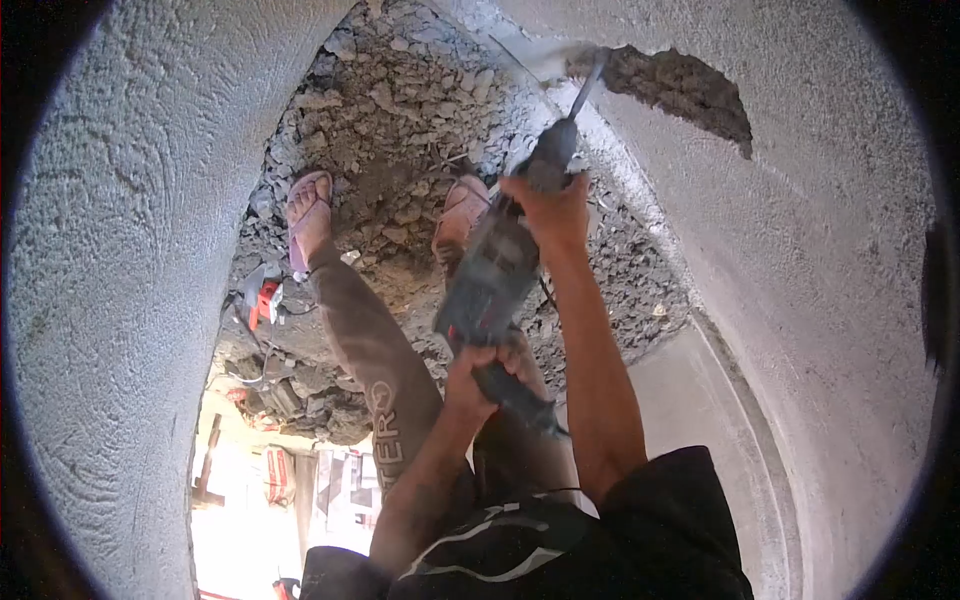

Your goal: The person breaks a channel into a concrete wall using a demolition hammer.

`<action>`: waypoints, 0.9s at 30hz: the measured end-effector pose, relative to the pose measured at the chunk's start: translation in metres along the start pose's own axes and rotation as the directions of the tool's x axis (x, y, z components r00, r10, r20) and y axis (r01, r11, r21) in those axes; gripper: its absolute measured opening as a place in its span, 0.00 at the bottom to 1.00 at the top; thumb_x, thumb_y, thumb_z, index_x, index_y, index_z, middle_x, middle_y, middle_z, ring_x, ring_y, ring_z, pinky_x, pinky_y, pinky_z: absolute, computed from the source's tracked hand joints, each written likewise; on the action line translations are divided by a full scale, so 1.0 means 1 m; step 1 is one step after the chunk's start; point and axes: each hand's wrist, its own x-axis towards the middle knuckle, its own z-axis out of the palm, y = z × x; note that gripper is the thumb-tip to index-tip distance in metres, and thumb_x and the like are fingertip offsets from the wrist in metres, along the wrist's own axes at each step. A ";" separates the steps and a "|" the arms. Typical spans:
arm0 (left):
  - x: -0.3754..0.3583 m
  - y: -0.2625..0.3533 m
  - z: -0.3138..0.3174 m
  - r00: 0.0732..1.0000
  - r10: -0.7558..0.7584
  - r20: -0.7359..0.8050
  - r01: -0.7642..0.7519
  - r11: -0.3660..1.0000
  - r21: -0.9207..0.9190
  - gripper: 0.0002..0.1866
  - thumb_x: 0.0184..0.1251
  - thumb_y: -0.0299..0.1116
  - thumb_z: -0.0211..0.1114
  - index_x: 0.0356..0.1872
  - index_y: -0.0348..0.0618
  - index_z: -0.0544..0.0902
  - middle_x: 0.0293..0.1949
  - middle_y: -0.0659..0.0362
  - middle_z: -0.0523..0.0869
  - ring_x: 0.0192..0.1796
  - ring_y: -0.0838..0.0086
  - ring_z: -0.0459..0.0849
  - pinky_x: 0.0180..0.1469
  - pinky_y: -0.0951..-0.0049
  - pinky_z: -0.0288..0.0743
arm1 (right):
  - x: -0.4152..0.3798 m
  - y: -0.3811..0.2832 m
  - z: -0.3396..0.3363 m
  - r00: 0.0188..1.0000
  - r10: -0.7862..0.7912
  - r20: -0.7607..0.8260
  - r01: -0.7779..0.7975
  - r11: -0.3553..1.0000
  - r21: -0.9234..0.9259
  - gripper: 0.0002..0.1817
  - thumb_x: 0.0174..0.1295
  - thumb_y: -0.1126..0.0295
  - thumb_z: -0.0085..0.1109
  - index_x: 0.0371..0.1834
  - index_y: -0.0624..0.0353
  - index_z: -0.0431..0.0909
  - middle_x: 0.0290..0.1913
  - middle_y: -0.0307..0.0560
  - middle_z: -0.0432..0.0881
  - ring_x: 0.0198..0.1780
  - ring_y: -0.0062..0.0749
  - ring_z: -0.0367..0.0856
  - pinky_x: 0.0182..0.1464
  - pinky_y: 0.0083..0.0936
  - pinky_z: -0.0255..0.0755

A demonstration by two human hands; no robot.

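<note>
A dark rotary hammer [492, 275] slants across the middle, slightly blurred. My left hand [482, 378] is closed round its rear handle, near my thigh. Farther forward, my right hand [555, 212] wraps round the front of the tool, behind the chuck. The chisel bit [588, 90] points up and right, its tip at the left part of a rough broken patch [685, 92] in the right wall. Whether the tip is sunk into the wall, I cannot tell.
Rubble [400, 100] covers the ground around my sandalled feet. Plastered walls [130, 230] close in on both sides. A red and grey object [265, 300] with a cable lies at the left. A bag [279, 475] lies in the bright area at lower left. A smooth slab [690, 400] is at right.
</note>
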 end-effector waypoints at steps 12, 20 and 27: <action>-0.037 0.020 0.025 0.997 0.077 -0.028 -0.067 0.965 0.252 0.19 0.50 0.32 0.62 0.44 0.32 0.80 0.38 0.47 0.82 0.39 0.56 0.82 0.46 0.55 0.78 | -0.006 0.017 0.009 0.986 -0.008 0.164 -0.041 0.955 0.293 0.42 0.43 0.62 0.84 0.53 0.65 0.62 0.43 0.53 0.80 0.40 0.38 0.84 0.37 0.38 0.84; -0.071 0.042 0.032 0.996 0.068 -0.058 -0.056 0.981 0.183 0.21 0.57 0.34 0.67 0.51 0.35 0.78 0.40 0.49 0.85 0.43 0.57 0.86 0.40 0.54 0.84 | -0.018 0.030 0.027 0.994 0.022 0.109 -0.051 0.961 0.271 0.46 0.47 0.60 0.84 0.56 0.66 0.55 0.43 0.56 0.81 0.38 0.38 0.84 0.40 0.42 0.84; -0.059 0.069 0.052 0.988 0.076 -0.132 -0.055 0.986 0.157 0.14 0.60 0.35 0.67 0.42 0.38 0.79 0.35 0.55 0.83 0.37 0.63 0.83 0.40 0.55 0.81 | 0.000 0.008 0.036 0.992 0.115 0.049 -0.124 0.957 0.263 0.30 0.46 0.58 0.83 0.42 0.71 0.79 0.38 0.54 0.84 0.33 0.39 0.83 0.35 0.41 0.82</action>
